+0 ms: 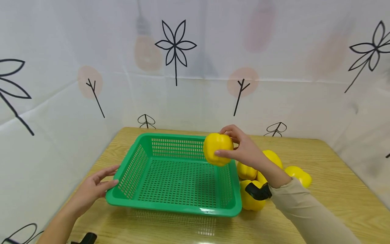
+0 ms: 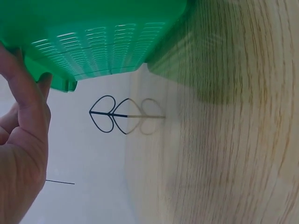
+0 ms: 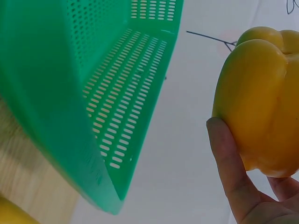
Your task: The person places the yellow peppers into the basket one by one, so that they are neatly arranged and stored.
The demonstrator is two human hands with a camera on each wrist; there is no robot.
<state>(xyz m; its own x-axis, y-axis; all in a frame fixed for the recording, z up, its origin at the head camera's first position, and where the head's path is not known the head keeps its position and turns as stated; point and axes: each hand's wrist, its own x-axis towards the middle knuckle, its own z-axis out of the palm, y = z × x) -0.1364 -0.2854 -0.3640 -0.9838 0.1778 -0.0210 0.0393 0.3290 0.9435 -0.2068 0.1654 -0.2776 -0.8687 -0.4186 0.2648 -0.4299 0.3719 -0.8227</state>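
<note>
A green plastic basket point(image 1: 176, 205) with slotted walls stands on the table, nothing lying in it. At its left rim my left hand point(image 1: 91, 189) grips the edge, thumb on the rim; in the left wrist view the fingers point(image 2: 30, 100) reach up to the rim's underside. Above the basket's right back corner my right hand point(image 1: 243, 147) holds a yellow bell pepper point(image 1: 214, 145) between thumb and fingers. The right wrist view shows this pepper point(image 3: 261, 102) up close, apart from the basket wall. Several more yellow bell peppers point(image 1: 272, 157) lie right of the basket, partly behind my right forearm.
The wood-grain table point(image 1: 329, 189) extends to the right beyond the peppers. A white cloth point(image 1: 198, 101) printed with flowers and twigs hangs behind it and along the sides. A black strap point(image 1: 258, 191) sits at my right wrist.
</note>
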